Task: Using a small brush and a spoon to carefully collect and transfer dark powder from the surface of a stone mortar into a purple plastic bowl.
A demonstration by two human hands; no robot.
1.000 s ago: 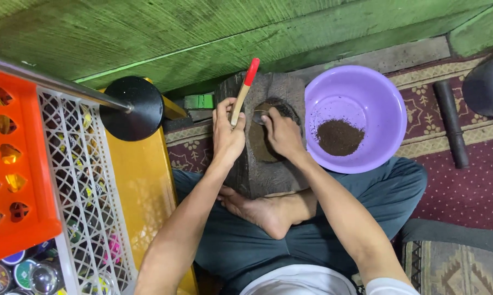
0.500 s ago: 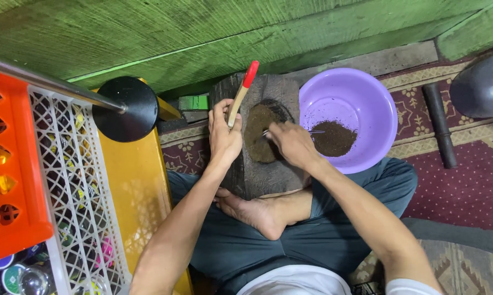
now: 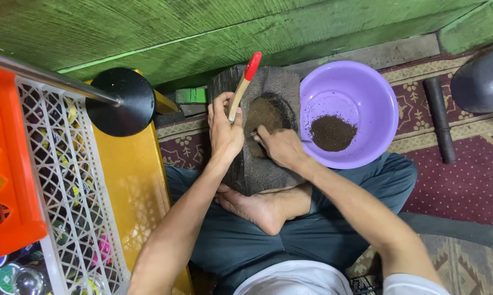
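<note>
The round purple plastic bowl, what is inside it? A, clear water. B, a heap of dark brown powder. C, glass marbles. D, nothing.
B: the round purple plastic bowl holds a heap of dark brown powder on its bottom, beside the dark stone slab where both hands work.

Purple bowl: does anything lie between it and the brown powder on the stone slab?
Nothing visible does. The purple bowl sits directly beside the stone slab, its rim close to the powder pile. Only the right hand, which holds a thin metal tool, lies near that gap. The left hand holds a red-tipped brush.
</note>
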